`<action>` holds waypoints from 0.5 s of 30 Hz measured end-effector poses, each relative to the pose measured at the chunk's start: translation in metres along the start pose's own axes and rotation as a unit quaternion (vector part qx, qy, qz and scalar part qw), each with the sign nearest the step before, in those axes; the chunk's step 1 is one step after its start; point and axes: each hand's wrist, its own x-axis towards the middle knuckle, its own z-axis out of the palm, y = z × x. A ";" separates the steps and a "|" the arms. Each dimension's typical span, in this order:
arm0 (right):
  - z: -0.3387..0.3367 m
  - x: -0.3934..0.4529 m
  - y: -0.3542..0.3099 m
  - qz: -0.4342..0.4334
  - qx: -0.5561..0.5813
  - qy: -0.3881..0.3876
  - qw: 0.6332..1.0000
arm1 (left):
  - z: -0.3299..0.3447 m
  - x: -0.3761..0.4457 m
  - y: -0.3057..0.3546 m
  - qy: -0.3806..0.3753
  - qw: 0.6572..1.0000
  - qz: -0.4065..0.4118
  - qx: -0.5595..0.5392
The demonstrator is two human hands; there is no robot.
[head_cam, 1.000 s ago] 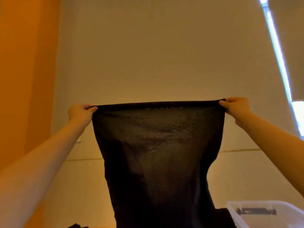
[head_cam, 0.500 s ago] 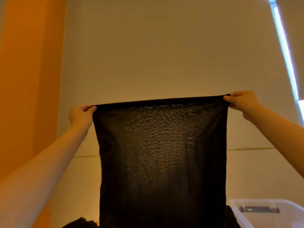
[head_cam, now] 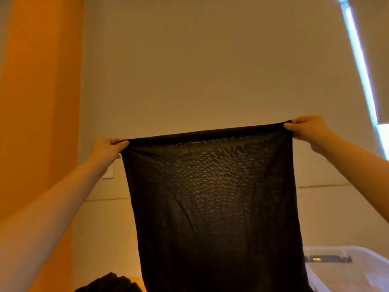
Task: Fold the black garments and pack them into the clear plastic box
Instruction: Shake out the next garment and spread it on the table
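Observation:
A thin, see-through black garment (head_cam: 212,207) hangs stretched out flat in front of me, held up high against the wall. My left hand (head_cam: 106,148) pinches its upper left corner. My right hand (head_cam: 308,129) pinches the upper right corner, a little higher than the left. The cloth's lower end runs out of the bottom of the view. The clear plastic box (head_cam: 353,268) sits at the lower right, its left side hidden behind the cloth. A heap of more black cloth (head_cam: 109,284) shows at the bottom left of centre.
A pale wall (head_cam: 200,70) fills the background, with an orange panel (head_cam: 40,102) at the left. A bright window strip (head_cam: 360,66) runs down the right. A white wall plate (head_cam: 108,170) sits behind my left wrist.
The cloth has spread from a narrowing drape into a flat, even sheet. My right hand has risen slightly, tilting the top edge. The view has tipped a little lower, showing more of the black heap.

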 end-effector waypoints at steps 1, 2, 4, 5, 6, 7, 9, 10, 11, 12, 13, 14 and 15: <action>-0.002 -0.002 -0.001 0.004 -0.005 -0.004 1.000 | -0.002 -0.002 -0.001 -0.004 1.000 -0.005 -0.006; -0.005 -0.006 -0.003 0.005 -0.006 -0.013 1.000 | -0.005 -0.005 -0.001 -0.010 1.000 -0.008 -0.012; -0.015 -0.012 -0.010 0.005 0.007 -0.051 0.999 | -0.012 -0.010 0.005 -0.020 0.999 -0.007 -0.030; -0.020 -0.015 -0.015 0.009 0.020 -0.080 0.997 | -0.017 -0.012 0.009 -0.023 0.999 -0.011 -0.046; -0.026 -0.018 -0.021 0.017 0.029 -0.109 0.993 | -0.022 -0.013 0.014 -0.025 0.997 -0.018 -0.065; -0.031 -0.018 -0.025 0.022 0.029 -0.132 0.991 | -0.028 -0.012 0.020 -0.024 0.996 -0.025 -0.084; -0.038 -0.014 -0.034 0.010 0.046 -0.145 0.988 | -0.040 -0.009 0.035 -0.022 0.993 -0.028 -0.114; -0.039 -0.012 -0.038 0.003 0.055 -0.148 0.987 | -0.045 -0.007 0.042 -0.019 0.991 -0.026 -0.128; -0.038 -0.011 -0.043 0.000 0.060 -0.150 0.987 | -0.048 -0.006 0.048 -0.016 0.990 -0.023 -0.141; -0.035 -0.011 -0.048 0.000 0.069 -0.146 0.987 | -0.049 -0.004 0.053 -0.014 0.988 -0.021 -0.152; -0.032 -0.009 -0.050 -0.004 0.079 -0.137 0.987 | -0.048 -0.003 0.055 -0.010 0.987 -0.021 -0.156; -0.028 -0.007 -0.050 -0.006 0.079 -0.127 0.989 | -0.046 -0.003 0.056 -0.006 0.987 -0.025 -0.157; -0.025 -0.003 -0.046 -0.004 0.074 -0.123 0.990 | -0.042 -0.002 0.054 -0.002 0.988 -0.033 -0.152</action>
